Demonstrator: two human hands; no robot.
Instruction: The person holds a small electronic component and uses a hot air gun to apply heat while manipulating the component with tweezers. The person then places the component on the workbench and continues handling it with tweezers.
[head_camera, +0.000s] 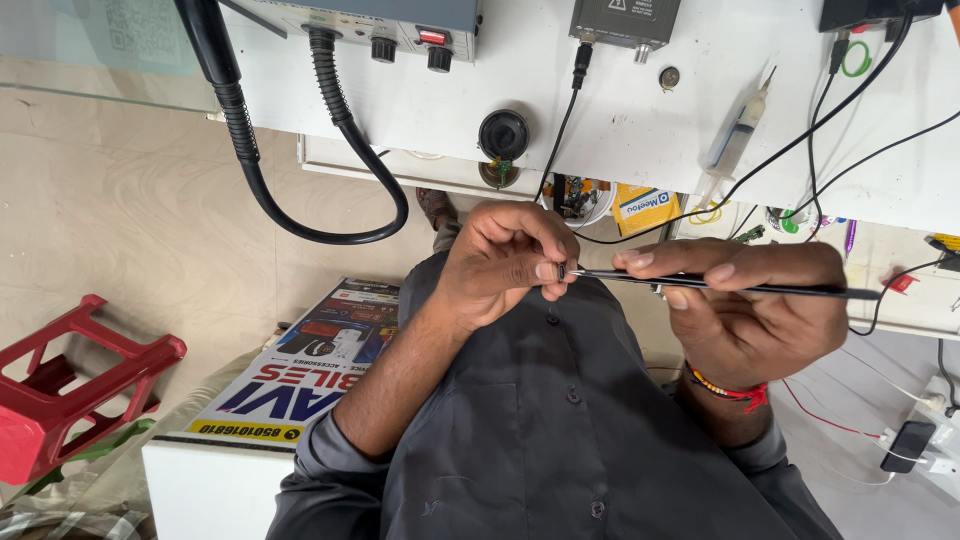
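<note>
My left hand (505, 262) is held up in front of my dark grey shirt (560, 430), its fingertips pinched on a tiny part (561, 270) that is too small to identify. My right hand (748, 305) grips long black tweezers (740, 288) lying across its fingers, with a red thread band on the wrist. The tweezers' tips meet the tiny part at my left fingertips. Both hands hover below the edge of a white workbench (620, 110).
On the workbench stand a grey box with knobs (405, 25), a black hose (340, 150), a round black holder (503, 135), a syringe (735, 140) and black cables (830, 120). A red plastic stool (70, 390) stands at left, a printed poster (300, 370) beside my left arm.
</note>
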